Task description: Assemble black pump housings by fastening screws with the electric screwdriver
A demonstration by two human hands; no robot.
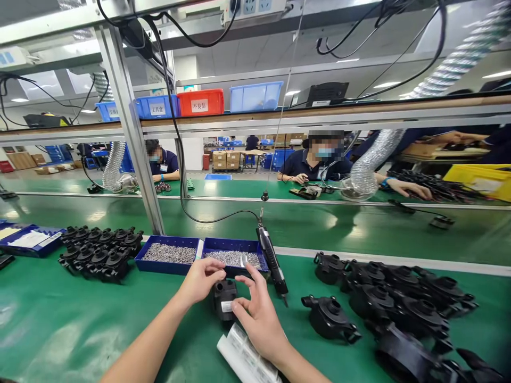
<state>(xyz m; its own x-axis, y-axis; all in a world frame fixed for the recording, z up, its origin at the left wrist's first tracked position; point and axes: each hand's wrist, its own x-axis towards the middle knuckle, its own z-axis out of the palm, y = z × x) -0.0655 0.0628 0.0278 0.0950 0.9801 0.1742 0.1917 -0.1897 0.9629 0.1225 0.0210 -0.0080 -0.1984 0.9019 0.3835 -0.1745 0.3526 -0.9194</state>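
Note:
A black plastic housing (225, 293) with a small white label (227, 306) on its side stands on the green mat between my hands. My left hand (203, 281) is at its upper left, thumb and fingers curled close together; whatever may be between the fingertips is hidden. On the other side is my right hand (257, 311), its thumb beside the label and its fingers spread. A small pale piece (244, 260) appears at my right index fingertip, too small to identify surely. Under the right wrist lies a white roll of printed labels (245, 354), partly covered by the hand.
Blue trays of long screws (170, 253) and short screws (229, 259) sit behind my hands. An electric screwdriver (272, 260) hangs on its cable beside them. Black housings lie grouped left (101, 254) and right (399, 298). Two co-workers (319, 159) sit across the bench.

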